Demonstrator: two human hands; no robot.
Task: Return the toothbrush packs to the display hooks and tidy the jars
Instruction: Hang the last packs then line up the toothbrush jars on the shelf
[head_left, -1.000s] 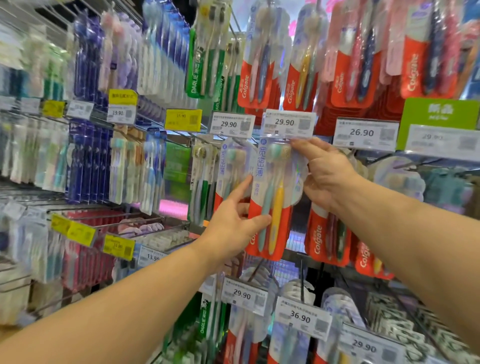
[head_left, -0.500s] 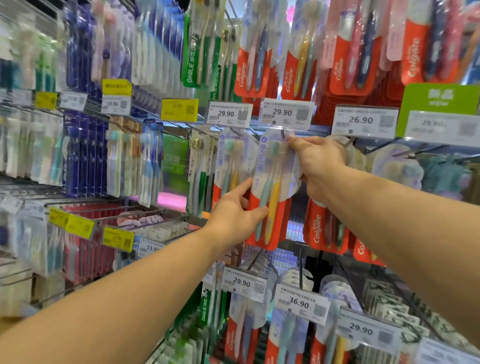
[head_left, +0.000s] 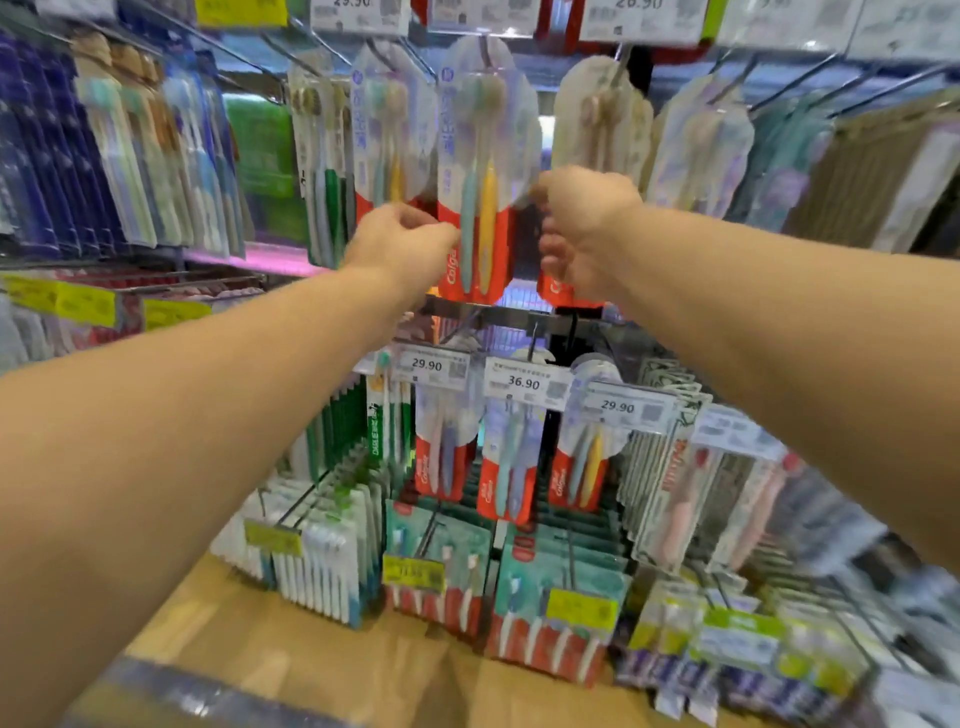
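- Two hands: left hand (head_left: 400, 244) and right hand (head_left: 582, 228), fingers curled, flank one toothbrush pack (head_left: 485, 171); the blur hides whether they pinch it.
- The pack, two brushes inside, hangs from a hook (head_left: 485, 49).
- Three price tags (head_left: 522, 383) on the row below.

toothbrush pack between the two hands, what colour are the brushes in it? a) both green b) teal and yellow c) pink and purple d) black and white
b: the toothbrush pack, hanging between the left hand and right hand, shows one teal and one yellow handle above its red base.
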